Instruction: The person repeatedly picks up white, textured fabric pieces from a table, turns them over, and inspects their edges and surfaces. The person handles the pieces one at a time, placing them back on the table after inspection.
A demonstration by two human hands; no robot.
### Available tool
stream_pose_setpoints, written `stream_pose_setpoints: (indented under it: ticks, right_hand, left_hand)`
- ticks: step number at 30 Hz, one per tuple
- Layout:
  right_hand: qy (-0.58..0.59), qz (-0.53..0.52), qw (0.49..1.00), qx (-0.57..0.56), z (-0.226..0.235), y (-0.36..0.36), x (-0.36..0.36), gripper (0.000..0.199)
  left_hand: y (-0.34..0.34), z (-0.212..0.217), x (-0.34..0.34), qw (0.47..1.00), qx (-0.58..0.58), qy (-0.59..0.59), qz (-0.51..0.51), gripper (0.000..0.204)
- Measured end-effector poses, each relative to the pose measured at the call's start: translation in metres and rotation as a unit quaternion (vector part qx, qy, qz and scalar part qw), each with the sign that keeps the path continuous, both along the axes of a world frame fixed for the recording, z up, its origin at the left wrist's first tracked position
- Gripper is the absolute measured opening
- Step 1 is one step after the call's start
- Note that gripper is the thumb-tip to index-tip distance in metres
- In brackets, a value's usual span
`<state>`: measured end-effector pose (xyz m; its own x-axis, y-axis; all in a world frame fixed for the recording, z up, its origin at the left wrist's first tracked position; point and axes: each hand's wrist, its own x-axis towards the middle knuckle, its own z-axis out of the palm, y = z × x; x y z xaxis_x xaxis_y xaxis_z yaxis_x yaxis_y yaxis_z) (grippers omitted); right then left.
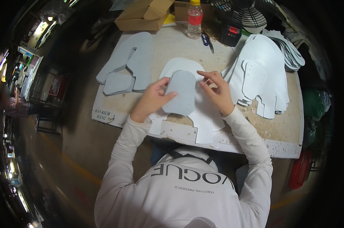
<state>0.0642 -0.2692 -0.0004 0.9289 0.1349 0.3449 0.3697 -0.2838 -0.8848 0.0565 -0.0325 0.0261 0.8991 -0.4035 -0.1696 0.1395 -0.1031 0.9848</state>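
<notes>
1. Your table [282, 133] fills the middle of the view, a worn board top with pale edging, and you lean over its near edge in a white long-sleeved top.
2. At 2 o'clock from your hands lies the biggest stack of white cut pieces [261, 81], perforated sheets fanned one over another; just beyond it, toward the table's far right corner, a smaller fan of white pieces [293, 53] spreads out.
3. At 10 o'clock sits the stack of grey cut pieces [136, 60], long rounded shapes, with a lower pile of shorter grey ones against its near side.
4. At 12 o'clock, along the far edge, stand a cardboard box [141, 17], a clear plastic bottle [194, 21] with a yellow cap and red label, a black fan [242, 17], and a small pair of snips [207, 40] beside the bottle.
5. Directly in front of you lies a white perforated piece [206, 116], reaching to the near edge of the table.
6. On top of it rests the grey oval piece [181, 97], rounded end away from you, between your hands.
7. Your left hand [153, 99] grips the grey piece's left edge, thumb on top.
8. Your right hand [216, 90] lies just beside its upper right edge, fingertips pressing the white material there; it clamps on nothing that I can make out.
</notes>
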Motion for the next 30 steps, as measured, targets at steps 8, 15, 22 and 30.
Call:
stream_pose_setpoints:
  ticks: [8,15,22,30]
  right_hand:
    - [-0.018,-0.021,1.0,-0.006,0.007,-0.017,0.016,0.025]
    - [-0.012,-0.028,0.999,-0.03,0.011,-0.025,0.022,0.025]
    - [-0.001,-0.021,0.996,-0.087,-0.003,-0.025,0.047,0.031]
    - [0.12,-0.041,0.992,-0.01,-0.035,-0.005,0.073,0.042]
  left_hand:
    - [0.161,0.056,0.046,0.953,0.232,-0.172,0.096,0.021]
    - [0.2,0.016,0.086,0.899,0.407,-0.147,0.072,0.028]
    - [0.127,0.021,0.082,0.708,0.5,-0.458,0.199,0.031]
    - [-0.019,-0.034,0.115,0.874,0.327,-0.357,0.037,0.043]
